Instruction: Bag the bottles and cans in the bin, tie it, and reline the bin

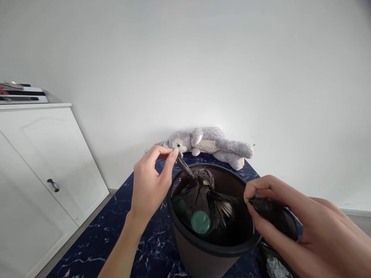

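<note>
A dark round bin (206,253) stands on the blue marbled table. Inside it lies a black plastic bag (191,197), gathered into a knot near its top, with a round green shape showing through the film. My left hand (155,179) pinches one twisted end of the bag above the bin's left rim. At the right rim, my right hand (290,216) grips the other end between thumb and fingers, and loose black plastic hangs under its fingers. Both ends are stretched apart from the knot.
A grey plush toy (210,143) lies on the table's far edge against the wall. To the left stands a white cabinet (43,154) with items on top. More dark crumpled plastic (275,264) rests right of the bin.
</note>
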A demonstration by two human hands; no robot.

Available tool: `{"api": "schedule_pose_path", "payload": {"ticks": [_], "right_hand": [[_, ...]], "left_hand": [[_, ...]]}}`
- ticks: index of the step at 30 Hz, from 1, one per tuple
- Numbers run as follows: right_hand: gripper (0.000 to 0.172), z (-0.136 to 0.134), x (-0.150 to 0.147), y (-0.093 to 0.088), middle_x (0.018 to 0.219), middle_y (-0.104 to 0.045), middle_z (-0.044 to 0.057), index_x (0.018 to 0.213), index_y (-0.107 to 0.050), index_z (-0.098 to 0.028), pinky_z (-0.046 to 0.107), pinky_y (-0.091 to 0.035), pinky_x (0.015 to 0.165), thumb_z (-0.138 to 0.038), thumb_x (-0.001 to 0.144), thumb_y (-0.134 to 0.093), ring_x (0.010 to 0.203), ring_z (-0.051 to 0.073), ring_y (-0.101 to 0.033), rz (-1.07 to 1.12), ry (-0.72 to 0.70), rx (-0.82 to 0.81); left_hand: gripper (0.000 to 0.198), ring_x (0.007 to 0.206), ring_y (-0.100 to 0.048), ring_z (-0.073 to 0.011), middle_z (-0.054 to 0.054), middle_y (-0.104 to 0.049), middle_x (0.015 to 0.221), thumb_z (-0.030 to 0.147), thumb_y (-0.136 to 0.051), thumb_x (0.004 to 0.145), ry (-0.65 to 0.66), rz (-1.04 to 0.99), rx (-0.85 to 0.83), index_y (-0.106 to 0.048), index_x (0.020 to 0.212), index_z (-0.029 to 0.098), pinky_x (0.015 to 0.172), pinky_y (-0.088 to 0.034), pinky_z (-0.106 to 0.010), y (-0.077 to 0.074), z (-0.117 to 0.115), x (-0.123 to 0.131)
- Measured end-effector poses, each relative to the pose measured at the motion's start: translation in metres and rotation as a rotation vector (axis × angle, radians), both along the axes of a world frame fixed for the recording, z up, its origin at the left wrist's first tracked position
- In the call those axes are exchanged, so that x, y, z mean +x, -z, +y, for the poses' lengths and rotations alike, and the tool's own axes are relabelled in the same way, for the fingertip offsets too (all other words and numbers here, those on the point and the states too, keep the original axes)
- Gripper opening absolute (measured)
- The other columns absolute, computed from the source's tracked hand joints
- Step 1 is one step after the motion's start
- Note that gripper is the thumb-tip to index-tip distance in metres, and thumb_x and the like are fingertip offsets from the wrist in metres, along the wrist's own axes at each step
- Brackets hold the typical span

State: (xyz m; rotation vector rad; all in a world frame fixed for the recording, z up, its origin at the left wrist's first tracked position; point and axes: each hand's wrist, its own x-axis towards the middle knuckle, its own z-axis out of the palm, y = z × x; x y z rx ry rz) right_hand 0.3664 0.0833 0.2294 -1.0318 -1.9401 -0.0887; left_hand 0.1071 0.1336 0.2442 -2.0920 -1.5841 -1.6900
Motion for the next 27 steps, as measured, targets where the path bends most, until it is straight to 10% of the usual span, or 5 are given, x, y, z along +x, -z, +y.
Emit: {"api": "schedule_pose_path", "payload": {"ticks": [14,21,27], "right_hand": [[0.025,0.020,-0.026,0.003,0.120,-0.078,0.000,0.122,-0.071,-0.034,0.027,-0.061,0.078,-0.033,0.097,-0.066,0.099,0.021,-0.077,-0.037,-0.096,-0.389],[0.016,0.022,-0.029,-0.003,0.078,-0.075,-0.005,0.093,-0.076,-0.031,0.024,-0.050,0.056,-0.020,0.090,-0.064,0.068,0.017,-0.069,-0.101,-0.134,-0.533],[0.023,0.018,-0.020,0.003,0.085,-0.073,-0.001,0.081,-0.072,-0.029,0.026,-0.050,0.060,-0.012,0.085,-0.058,0.073,0.018,-0.069,-0.137,-0.141,-0.450]], "left_hand": [[0.018,0.073,-0.064,-0.0099,0.004,-0.068,0.080,0.022,-0.062,0.105,0.318,0.048,0.022,-0.064,0.087,0.022,0.069,-0.049,-0.023,-0.013,-0.042,0.030],[0.016,0.077,-0.067,-0.0078,0.004,-0.071,0.085,0.012,-0.065,0.102,0.496,0.025,0.046,-0.062,0.088,0.020,0.072,-0.052,-0.018,-0.005,-0.054,0.049],[0.017,0.070,-0.065,-0.0090,0.002,-0.070,0.082,0.014,-0.066,0.100,0.597,0.005,0.113,-0.060,0.086,0.020,0.064,-0.052,-0.021,0.000,-0.058,0.056]]}}
